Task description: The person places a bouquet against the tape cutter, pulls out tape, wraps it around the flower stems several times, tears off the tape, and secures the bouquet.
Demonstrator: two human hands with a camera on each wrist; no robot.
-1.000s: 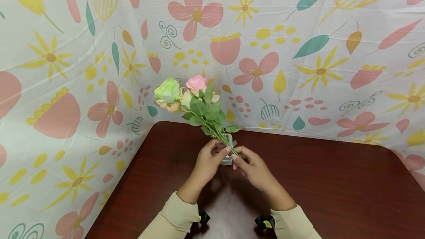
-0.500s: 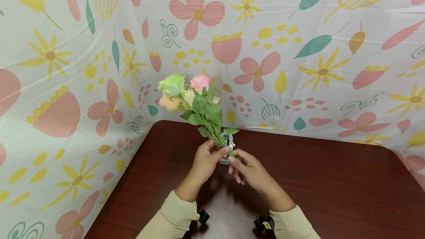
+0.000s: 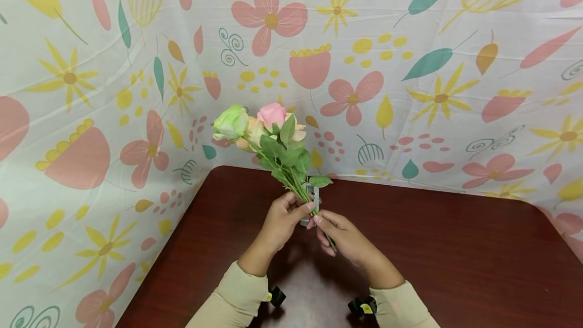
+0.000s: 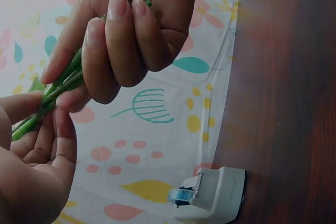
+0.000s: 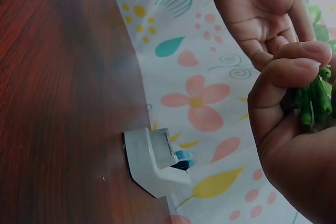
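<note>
A bouquet of artificial roses [image 3: 273,138], with green, pink and cream-peach blooms and green leaves, leans up and left over the table. My left hand [image 3: 279,222] pinches its bundled green stems [image 3: 298,191] between thumb and fingers. Just below, my right hand [image 3: 347,239] holds the lower stems with curled fingers, and the stem ends stick out beneath them. In the right wrist view the cut stem ends [image 5: 317,103] show inside the curled right hand. Behind the stems stands a white tape dispenser [image 4: 223,195] with a blue roll, partly hidden in the head view.
The dark red-brown table [image 3: 432,247] spreads around both hands. A white cloth with printed flowers [image 3: 355,54] hangs behind it and along the left side. Black straps with cameras [image 3: 276,296] are worn at both wrists by the beige sleeves [image 3: 237,292].
The bouquet tipped more upright, then leaned left again. The stem ends now reach lower, past the right fingers. My right hand has shifted slightly down; the left hand keeps its grip.
</note>
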